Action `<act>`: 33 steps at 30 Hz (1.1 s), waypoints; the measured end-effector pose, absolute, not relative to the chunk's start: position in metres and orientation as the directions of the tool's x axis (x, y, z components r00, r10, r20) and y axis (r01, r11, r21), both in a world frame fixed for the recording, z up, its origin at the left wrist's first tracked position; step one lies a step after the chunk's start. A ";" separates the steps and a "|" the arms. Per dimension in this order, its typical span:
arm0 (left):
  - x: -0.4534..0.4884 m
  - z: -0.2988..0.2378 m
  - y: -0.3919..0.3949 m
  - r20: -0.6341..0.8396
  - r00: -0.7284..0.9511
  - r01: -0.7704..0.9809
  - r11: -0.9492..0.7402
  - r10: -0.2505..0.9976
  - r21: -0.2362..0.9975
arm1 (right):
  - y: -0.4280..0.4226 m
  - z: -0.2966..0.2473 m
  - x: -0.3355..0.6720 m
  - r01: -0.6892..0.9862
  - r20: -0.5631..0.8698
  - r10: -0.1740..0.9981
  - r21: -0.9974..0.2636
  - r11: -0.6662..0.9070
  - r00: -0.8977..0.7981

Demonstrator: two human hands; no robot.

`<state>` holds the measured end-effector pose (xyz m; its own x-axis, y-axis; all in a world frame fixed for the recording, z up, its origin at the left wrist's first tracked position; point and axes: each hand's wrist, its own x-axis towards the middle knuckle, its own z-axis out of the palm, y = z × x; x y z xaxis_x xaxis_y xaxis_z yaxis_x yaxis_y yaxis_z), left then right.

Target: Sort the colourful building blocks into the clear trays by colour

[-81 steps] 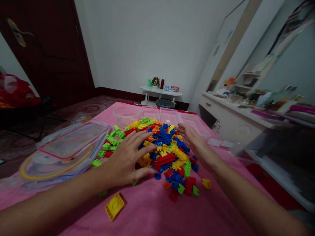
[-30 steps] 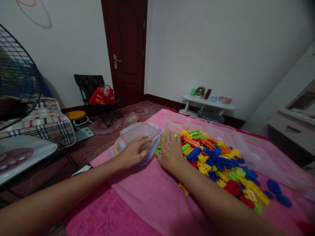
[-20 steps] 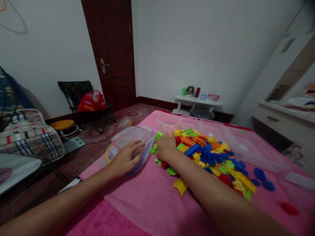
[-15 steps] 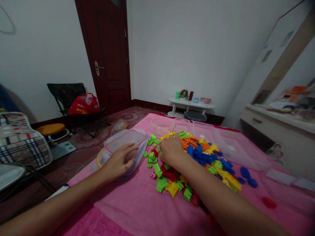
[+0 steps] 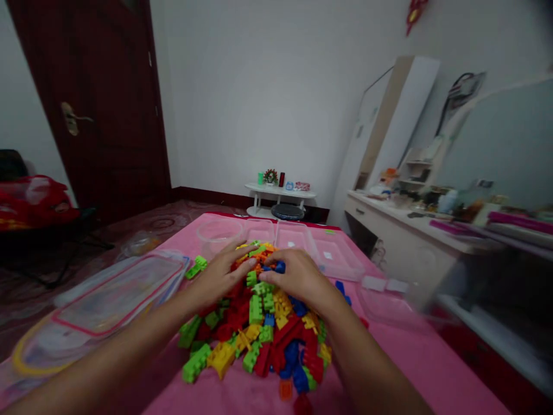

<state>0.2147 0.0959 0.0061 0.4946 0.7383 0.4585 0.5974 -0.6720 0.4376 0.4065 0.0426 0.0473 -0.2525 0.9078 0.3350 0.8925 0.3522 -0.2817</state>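
A heap of plastic building blocks (image 5: 254, 311) in red, green, yellow, blue and orange lies on the pink tablecloth (image 5: 389, 357). My left hand (image 5: 227, 271) rests on the heap's far left side, open, its fingers stretched out and its thumb apart. Opposite it, my right hand (image 5: 298, 274) curves over the far right side, open, with the thumb apart from the fingers. Blocks show between the two hands. The fingertips of my right hand are partly hidden, and I see no block gripped in either hand.
Clear plastic lids (image 5: 116, 300) with red, blue and yellow rims lie stacked at the left. Behind the heap stand a round clear tub (image 5: 219, 229) and rectangular clear boxes (image 5: 334, 253). Another clear container (image 5: 384, 300) is at the right, near a cluttered dresser (image 5: 415, 222).
The view has turned to the right. My left hand has left the lids for the blocks. My right hand has shifted to the heap's right side. The blocks are gathered closer together.
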 end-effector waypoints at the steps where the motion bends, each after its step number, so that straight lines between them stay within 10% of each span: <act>1: 0.227 0.002 0.103 0.450 0.518 0.580 -0.685 0.727 0.441 | 0.041 0.056 0.416 0.888 0.356 0.907 -0.310 0.340 -0.223; 6: 0.251 -0.026 0.117 0.363 0.634 0.585 -0.731 0.682 0.351 | 0.028 0.094 0.477 0.962 0.436 0.896 -0.272 0.037 0.089; 11: 0.251 -0.040 0.111 0.372 0.611 0.641 -0.713 0.699 0.284 | 0.007 0.081 0.543 0.900 0.181 0.903 0.135 -0.415 0.389; 17: 0.255 -0.040 0.111 0.390 0.590 0.647 -0.703 0.707 0.296 | -0.011 0.022 0.571 0.941 -0.051 0.956 0.201 -0.272 0.287; 28: 0.252 -0.041 0.107 0.408 0.597 0.624 -0.719 0.691 0.305 | 0.009 0.012 0.510 0.999 0.106 0.994 -0.053 -0.001 0.007; 33: 0.250 -0.041 0.107 0.402 0.601 0.629 -0.719 0.691 0.297 | 0.008 0.014 0.501 0.993 0.132 0.990 0.097 -0.063 0.050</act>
<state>0.2499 0.1068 -0.0405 0.6006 0.6914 0.4017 0.6289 -0.7187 0.2966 0.5008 0.0079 0.0144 0.0502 0.9900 0.1318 0.9933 -0.0633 0.0967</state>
